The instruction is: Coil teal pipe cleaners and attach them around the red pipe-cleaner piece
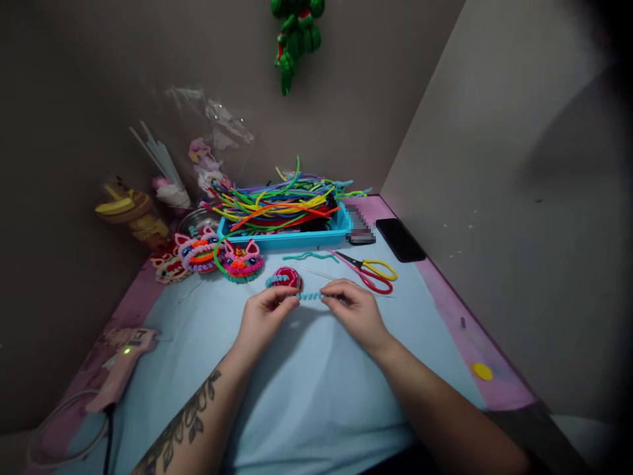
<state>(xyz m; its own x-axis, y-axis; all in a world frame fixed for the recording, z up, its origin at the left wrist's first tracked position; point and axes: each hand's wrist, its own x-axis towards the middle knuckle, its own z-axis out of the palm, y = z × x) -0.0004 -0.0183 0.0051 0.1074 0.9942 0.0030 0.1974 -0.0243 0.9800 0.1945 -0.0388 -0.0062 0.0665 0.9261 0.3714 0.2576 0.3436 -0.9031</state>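
A light blue coiled pipe cleaner [310,296] is stretched between my two hands above the cloth. My left hand [270,313] pinches its left end, and my right hand [353,310] pinches the right end. Just behind my left fingertips lies a round red and pink pipe-cleaner piece [291,278], with a light blue coil [275,281] on its left side. Scissors [368,270] with one yellow and one red handle lie open beyond my right hand. A wavy teal pipe cleaner [310,256] rests farther back.
A blue tray [277,241] of colourful pipe cleaners stands at the back, with a black phone [400,240] to its right. Finished animal faces [241,260] sit at the left. A pink glue gun [123,369] with a lit green light and cord lies front left.
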